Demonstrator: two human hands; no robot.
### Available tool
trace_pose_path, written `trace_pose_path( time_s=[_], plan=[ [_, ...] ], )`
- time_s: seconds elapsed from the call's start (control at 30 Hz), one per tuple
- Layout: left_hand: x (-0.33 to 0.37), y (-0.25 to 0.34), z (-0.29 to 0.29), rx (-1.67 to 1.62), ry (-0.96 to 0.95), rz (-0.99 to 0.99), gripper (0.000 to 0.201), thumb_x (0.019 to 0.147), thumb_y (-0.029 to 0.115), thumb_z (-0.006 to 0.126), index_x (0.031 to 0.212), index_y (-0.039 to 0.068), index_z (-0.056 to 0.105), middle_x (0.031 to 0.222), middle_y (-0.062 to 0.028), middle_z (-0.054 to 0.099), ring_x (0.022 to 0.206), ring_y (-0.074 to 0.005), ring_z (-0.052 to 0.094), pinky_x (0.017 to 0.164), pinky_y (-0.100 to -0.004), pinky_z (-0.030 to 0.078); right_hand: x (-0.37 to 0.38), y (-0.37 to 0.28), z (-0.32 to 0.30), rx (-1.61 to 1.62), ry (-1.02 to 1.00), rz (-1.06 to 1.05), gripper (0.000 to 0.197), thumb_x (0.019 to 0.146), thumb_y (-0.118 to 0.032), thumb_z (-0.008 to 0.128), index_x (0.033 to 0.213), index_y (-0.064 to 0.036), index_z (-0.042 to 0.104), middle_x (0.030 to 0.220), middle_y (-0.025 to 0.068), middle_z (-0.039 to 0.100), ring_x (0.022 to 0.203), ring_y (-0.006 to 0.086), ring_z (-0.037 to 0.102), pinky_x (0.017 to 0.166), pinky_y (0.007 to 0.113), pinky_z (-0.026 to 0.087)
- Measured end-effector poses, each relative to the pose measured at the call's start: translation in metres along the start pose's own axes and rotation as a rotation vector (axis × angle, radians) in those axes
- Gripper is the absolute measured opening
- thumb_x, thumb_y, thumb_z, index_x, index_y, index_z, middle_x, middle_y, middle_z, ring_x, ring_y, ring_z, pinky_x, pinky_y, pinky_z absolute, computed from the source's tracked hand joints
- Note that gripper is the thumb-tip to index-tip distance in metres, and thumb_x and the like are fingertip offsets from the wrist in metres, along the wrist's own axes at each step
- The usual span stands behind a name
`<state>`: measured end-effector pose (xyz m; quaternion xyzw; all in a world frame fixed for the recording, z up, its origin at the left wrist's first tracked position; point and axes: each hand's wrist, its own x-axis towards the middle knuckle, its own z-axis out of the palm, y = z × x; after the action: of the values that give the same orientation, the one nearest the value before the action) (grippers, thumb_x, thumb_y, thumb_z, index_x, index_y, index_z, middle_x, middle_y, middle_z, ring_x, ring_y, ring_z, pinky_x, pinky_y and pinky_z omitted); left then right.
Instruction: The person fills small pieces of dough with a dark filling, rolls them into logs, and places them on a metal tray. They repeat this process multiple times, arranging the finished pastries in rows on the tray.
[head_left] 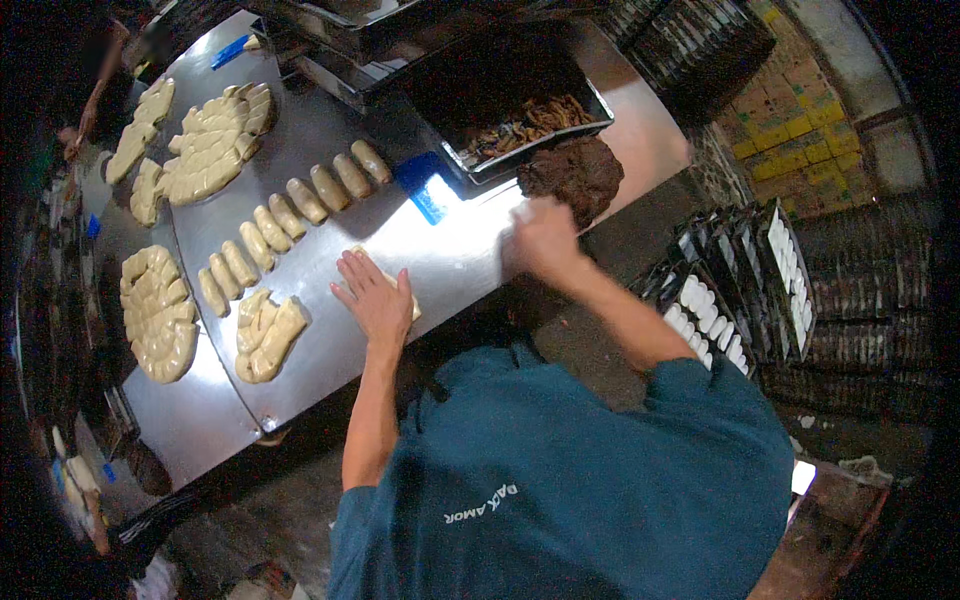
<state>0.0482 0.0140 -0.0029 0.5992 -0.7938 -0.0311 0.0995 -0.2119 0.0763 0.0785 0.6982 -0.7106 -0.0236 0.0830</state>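
My left hand (376, 302) lies flat with its fingers spread, on a pale piece of dough (411, 299) that shows past its edge. Off to the right, my right hand (547, 243) is smeared by motion just in front of a dark brown mass of paste (585, 172); its fingers cannot be made out. Beyond my left hand, a slanting row of small dough rolls (266, 240) runs across the steel table (335, 345), the far ones looking darker. Cut dough pieces (265, 338) sit in a cluster left of that hand. A blue flat scraper (428, 190) rests past the row's right end.
Scored dough slabs (213, 150) and a rounder one (158, 312) occupy the table's left side. A deep metal pan (540, 146) holding brown strips stands behind the paste. Racked dark trays (775, 270) with white pieces are at right. Another person's arm (100, 92) shows far left.
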Motion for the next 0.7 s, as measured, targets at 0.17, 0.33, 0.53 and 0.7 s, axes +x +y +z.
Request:
trace_pose_path(
  time_s=[0.17, 0.33, 0.53, 0.7],
  plan=[
    [0.003, 0.000, 0.000, 0.029, -0.037, 0.016, 0.080, 0.089, 0.045, 0.048, 0.141, -0.010, 0.022, 0.150, -0.0276, 0.017, 0.141, -0.0400, 0.011, 0.110, -0.0609, 0.007, 0.006, 0.087, 0.038, -0.079, -0.030, -0.094, 0.021, 0.076, -0.018, 0.059, 0.092, -0.0048, 0.062, 0.088, 0.0112, 0.060, 0.089, 0.0279, 0.056, 0.067, 0.042, 0.049],
    [0.005, -0.002, 0.002, -0.034, -0.029, 0.011, 0.077, 0.090, 0.042, 0.048, 0.141, -0.010, 0.023, 0.150, -0.0284, 0.014, 0.141, -0.0411, 0.011, 0.110, -0.0612, 0.005, 0.016, 0.084, 0.027, -0.037, -0.126, -0.168, 0.015, 0.076, -0.011, 0.059, 0.090, -0.0063, 0.063, 0.088, 0.0119, 0.060, 0.087, 0.0313, 0.059, 0.069, 0.043, 0.053],
    [-0.045, -0.028, 0.000, -0.168, 0.143, 0.207, 0.072, 0.089, 0.036, 0.054, 0.140, -0.007, 0.027, 0.149, -0.0276, 0.020, 0.140, -0.0405, 0.017, 0.108, -0.0651, 0.006, 0.044, 0.119, 0.029, 0.438, -0.257, 0.013, 0.020, 0.075, -0.012, 0.065, 0.094, -0.0058, 0.066, 0.087, 0.0165, 0.066, 0.077, 0.0285, 0.066, 0.067, 0.037, 0.054],
    [-0.078, -0.005, -0.025, -0.193, -0.190, 0.313, 0.067, 0.088, 0.040, 0.056, 0.139, 0.003, 0.036, 0.149, -0.0191, 0.026, 0.140, -0.0323, 0.023, 0.105, -0.0692, 0.008, 0.085, -0.016, -0.028, 1.650, -0.368, 0.125, 0.023, 0.082, -0.010, 0.066, 0.100, 0.0035, 0.061, 0.094, 0.0131, 0.066, 0.082, 0.0180, 0.064, 0.075, 0.028, 0.054]
  ],
)
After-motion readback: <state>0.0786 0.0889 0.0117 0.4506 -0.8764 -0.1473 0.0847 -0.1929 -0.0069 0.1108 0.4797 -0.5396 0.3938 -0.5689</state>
